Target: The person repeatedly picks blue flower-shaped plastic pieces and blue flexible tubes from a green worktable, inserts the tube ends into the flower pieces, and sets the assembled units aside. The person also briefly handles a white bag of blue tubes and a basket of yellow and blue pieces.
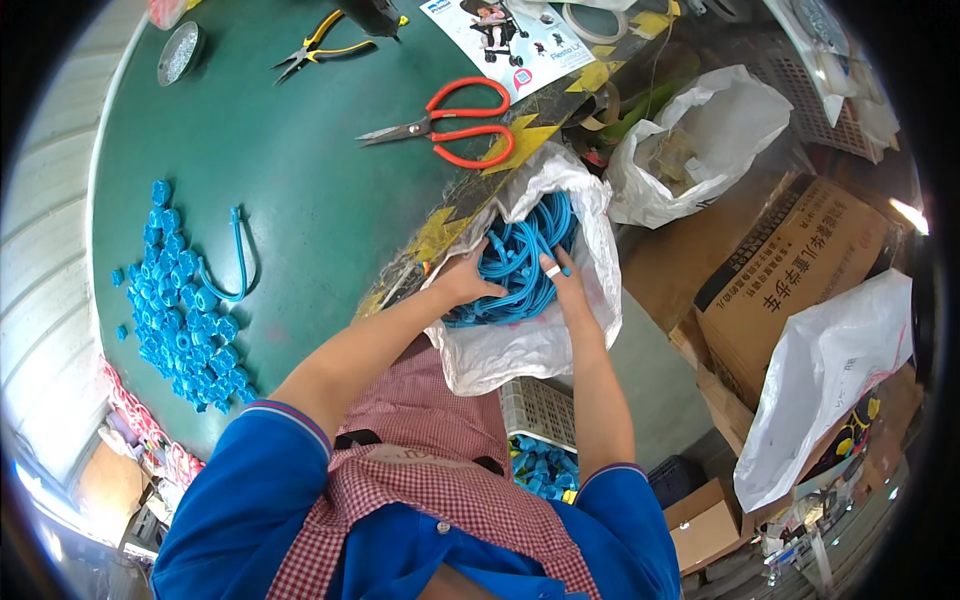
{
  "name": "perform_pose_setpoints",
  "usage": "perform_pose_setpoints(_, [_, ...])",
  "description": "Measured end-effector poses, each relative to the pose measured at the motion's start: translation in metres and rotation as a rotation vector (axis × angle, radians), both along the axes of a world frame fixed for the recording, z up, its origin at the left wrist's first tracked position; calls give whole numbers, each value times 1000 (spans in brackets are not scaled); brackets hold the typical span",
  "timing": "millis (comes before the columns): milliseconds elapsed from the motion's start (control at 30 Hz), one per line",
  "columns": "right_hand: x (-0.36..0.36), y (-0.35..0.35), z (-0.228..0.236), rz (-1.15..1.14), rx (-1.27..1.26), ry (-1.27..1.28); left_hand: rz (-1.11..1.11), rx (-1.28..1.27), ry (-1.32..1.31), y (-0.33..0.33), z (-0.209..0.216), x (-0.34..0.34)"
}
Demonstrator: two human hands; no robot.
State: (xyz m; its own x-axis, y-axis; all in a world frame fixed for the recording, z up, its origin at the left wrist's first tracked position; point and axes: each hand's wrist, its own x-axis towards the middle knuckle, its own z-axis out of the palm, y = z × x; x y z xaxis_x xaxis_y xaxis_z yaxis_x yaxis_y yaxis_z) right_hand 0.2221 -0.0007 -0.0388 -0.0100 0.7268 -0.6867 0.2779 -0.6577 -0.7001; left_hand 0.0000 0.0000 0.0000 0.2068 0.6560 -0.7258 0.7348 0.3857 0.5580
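Note:
A white woven sack (490, 355) stands with its mouth spread at the table edge, in front of my body. Inside lies a tangle of thin blue cords (520, 255), some with thicker ends. My left hand (468, 280) grips the left side of this bundle, its thumb over the cords and most of its fingers hidden among them. On the right side my right hand (565, 285) holds the cords too, a white wrap round one finger. One bent blue cord (240, 260) rests on the green table beside a heap of small blue plastic caps (180, 320).
Red-handled scissors (430, 128), yellow-handled pliers (318, 48), a printed leaflet (510, 45) and a small metal dish (180, 52) lie on the green table (300, 190). To the right are another white sack (690, 150) and a cardboard box (790, 280). Below stands a crate (540, 412) near more blue parts.

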Motion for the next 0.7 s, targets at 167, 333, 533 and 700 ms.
perform_pose_setpoints(167, [-17,29,16,-45,2,-216,107,151,-26,17,-22,5])
perform_pose_setpoints(333, [-6,-7,65,-225,63,-221,163,60,-60,-11,51,15])
perform_pose_setpoints(533, [1,-9,52,-363,39,-180,109,-89,-160,5,40,31])
perform_pose_setpoints(700, [-1,-38,100,-292,202,-121,94,202,-46,-4,96,23])
